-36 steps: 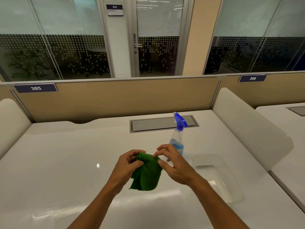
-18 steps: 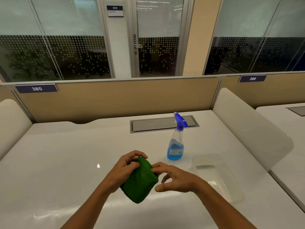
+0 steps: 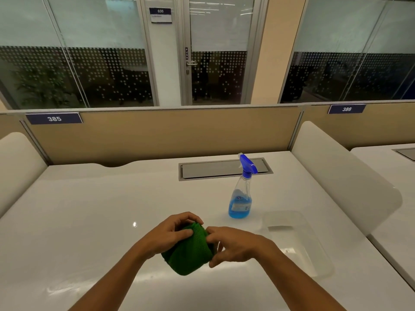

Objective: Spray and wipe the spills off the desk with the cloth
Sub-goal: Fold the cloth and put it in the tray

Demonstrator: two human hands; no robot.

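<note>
Glossy white desk (image 3: pixel 89 209), tan partition (image 3: pixel 168 133), glass office walls (image 3: pixel 89 52) behind

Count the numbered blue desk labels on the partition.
2. The 385 label sits at the partition's far left; the 386 label sits at the far right, above the neighbouring desk. Others may lie outside the view.

I see my left hand (image 3: pixel 167 235) and right hand (image 3: pixel 235 244) both gripping a folded green cloth (image 3: pixel 189 252) above the white desk (image 3: pixel 89 209). The spray bottle (image 3: pixel 241 198) with blue liquid stands upright behind them, and a clear plastic tray (image 3: pixel 314 250) lies just beside it on the right.
</note>
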